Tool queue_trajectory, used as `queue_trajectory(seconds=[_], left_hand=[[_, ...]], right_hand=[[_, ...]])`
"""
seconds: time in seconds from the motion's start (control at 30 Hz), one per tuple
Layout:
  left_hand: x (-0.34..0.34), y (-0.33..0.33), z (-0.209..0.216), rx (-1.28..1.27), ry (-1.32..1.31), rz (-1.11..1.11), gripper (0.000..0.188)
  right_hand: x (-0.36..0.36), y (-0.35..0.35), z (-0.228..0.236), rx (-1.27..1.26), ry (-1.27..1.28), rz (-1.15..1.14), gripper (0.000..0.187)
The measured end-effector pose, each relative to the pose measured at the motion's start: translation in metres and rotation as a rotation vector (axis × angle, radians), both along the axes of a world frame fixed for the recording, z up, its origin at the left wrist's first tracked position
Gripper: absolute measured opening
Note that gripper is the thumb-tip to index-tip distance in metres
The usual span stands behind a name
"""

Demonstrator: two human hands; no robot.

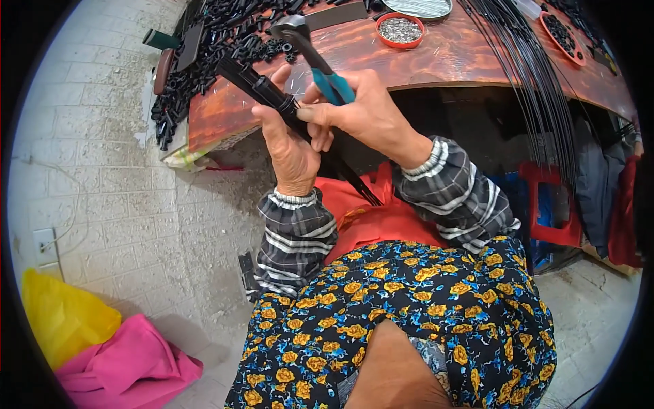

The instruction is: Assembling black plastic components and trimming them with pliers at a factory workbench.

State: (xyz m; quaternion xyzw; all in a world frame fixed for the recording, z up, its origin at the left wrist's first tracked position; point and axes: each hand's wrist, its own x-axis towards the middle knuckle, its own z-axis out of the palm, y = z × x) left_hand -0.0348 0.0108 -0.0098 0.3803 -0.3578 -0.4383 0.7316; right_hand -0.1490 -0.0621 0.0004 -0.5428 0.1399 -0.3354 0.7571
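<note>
My left hand [293, 146] is closed around a folded bundle of thin black ribs that looks like an umbrella frame [267, 90]. The bundle slants from the table's near edge down toward my lap. My right hand [375, 112] has a pair of pliers [334, 87] with teal handles tucked in it, their metal head pointing up and away to the left. Thumb and fingers of that same hand pinch at the frame's collar beside my left thumb. Whatever small piece may be between those fingertips is hidden.
Black tubular parts [235, 41] lie heaped on the left of the reddish wooden table [225, 112]. A red dish [400, 45] holds small metal pieces. Long black rods [538, 88] hang over the edge at right, above a red stool [553, 232]. Yellow [65, 307] and pink [129, 361] bundles lie at lower left.
</note>
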Motion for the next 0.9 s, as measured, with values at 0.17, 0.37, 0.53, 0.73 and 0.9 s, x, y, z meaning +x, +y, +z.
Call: queue_trajectory(seconds=[0.17,0.37,0.53,0.73,0.9], left_hand=[[-0.003,0.004,0.007,0.028,0.004,0.089,0.078],[-0.004,0.001,0.004,0.054,0.003,0.131,0.077],[-0.003,0.002,0.006,0.048,0.024,0.17,0.078],[0.008,0.004,-0.002,0.057,0.102,0.04,0.078],[0.004,0.004,0.0,0.056,0.166,0.054,0.081]], right_hand=[[0.011,0.006,0.002,-0.087,0.034,-0.052,0.013],[0.016,0.008,-0.006,-0.249,0.062,-0.199,0.01],[0.015,0.007,-0.001,-0.467,0.066,-0.295,0.006],[0.013,-0.013,0.011,-0.52,0.135,-0.013,0.013],[0.007,-0.009,0.015,-0.454,0.186,0.03,0.012]])
